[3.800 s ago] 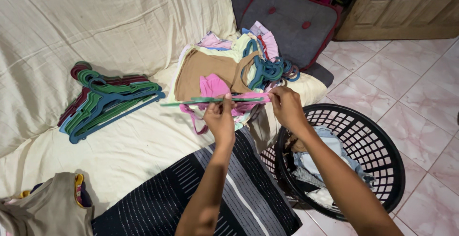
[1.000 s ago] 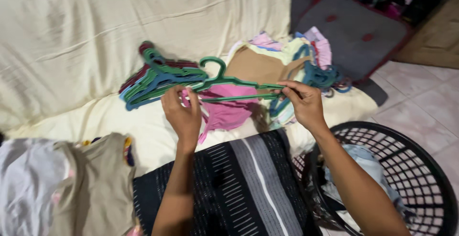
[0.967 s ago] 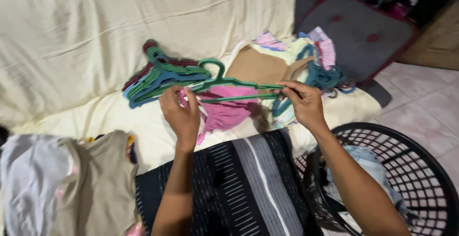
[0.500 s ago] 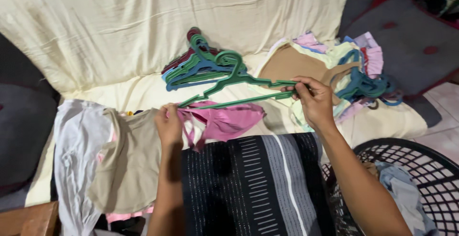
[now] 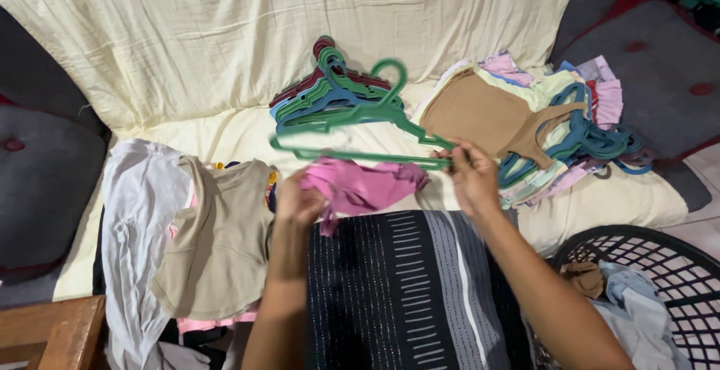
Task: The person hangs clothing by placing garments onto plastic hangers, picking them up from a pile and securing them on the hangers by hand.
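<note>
My right hand [image 5: 471,177] grips the right end of a green plastic hanger [image 5: 352,119], held level above the cream-covered sofa [image 5: 225,32]. My left hand [image 5: 298,203] is closed on a pink garment [image 5: 360,184] that hangs just below the hanger bar. The garment bunches between the two hands. A black cloth with white stripes [image 5: 409,287] lies across my lap under both forearms.
A pile of coloured hangers [image 5: 324,85] lies on the sofa behind the green one. Folded clothes [image 5: 517,119] are stacked at the right. A beige top [image 5: 217,235] and a white garment [image 5: 131,220] lie at the left. A black laundry basket [image 5: 645,287] stands at the lower right.
The view has swung left. My hands moved left with the hanger and pink garment, and the left hand has dropped below the bar, bunching the garment.
</note>
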